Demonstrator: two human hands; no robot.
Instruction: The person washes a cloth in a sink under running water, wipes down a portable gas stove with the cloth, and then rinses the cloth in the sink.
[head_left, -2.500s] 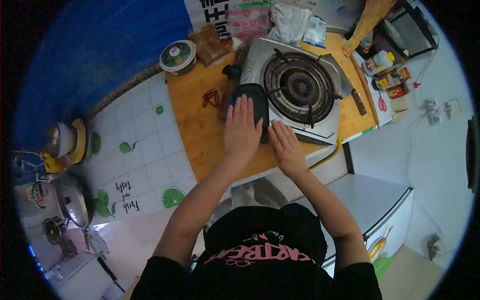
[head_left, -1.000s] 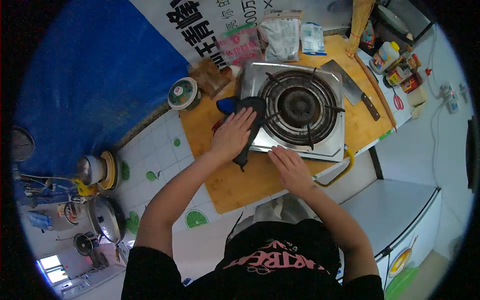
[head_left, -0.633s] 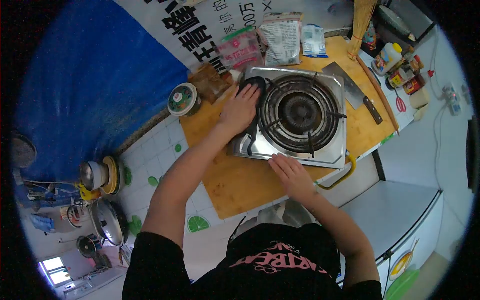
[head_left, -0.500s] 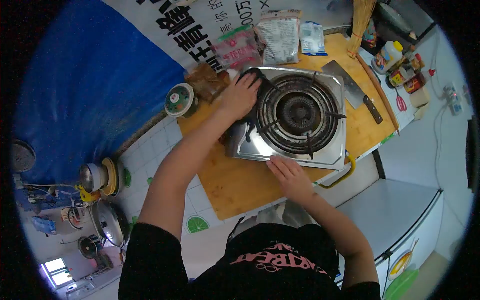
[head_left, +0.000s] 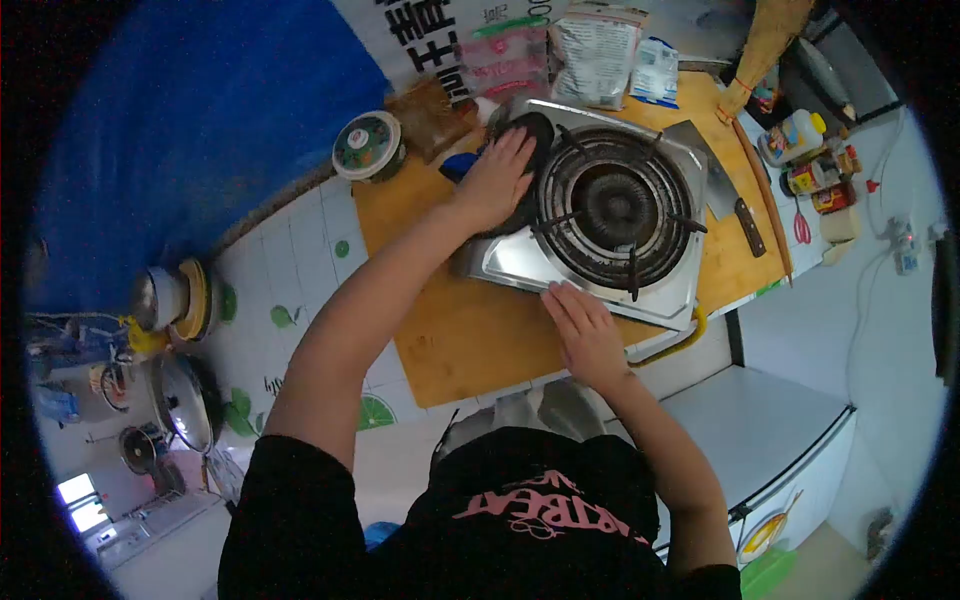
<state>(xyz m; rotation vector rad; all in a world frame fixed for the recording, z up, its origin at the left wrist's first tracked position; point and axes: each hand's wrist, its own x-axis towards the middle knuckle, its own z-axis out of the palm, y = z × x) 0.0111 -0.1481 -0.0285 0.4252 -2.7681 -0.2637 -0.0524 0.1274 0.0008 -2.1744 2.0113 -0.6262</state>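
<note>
My left hand (head_left: 496,185) presses down on a dark cloth (head_left: 539,130) at the left side of a silver single-burner gas stove (head_left: 508,260). Its fingers lie over the cloth, and part of the cloth is hidden beneath them. A blue patch (head_left: 458,166) shows just left of the hand. My right hand (head_left: 588,335) rests at the stove's front edge, fingers stretched out flat against the metal and holding nothing. The round black burner (head_left: 618,205) with its pan supports sits between and beyond the hands. Under the stove is a wooden board (head_left: 450,345).
Right of the stove lie a cleaver (head_left: 748,225) and a long wooden stick (head_left: 765,190). Bottles and jars (head_left: 815,175) stand farther right. A round lidded tub (head_left: 368,147) and a brown bag (head_left: 430,115) are at the left; plastic packets (head_left: 597,58) line the back.
The view has shifted and turned slightly. On the stove's left side, my left hand has slid with the cloth a little toward me. My right hand stays at the front edge.
</note>
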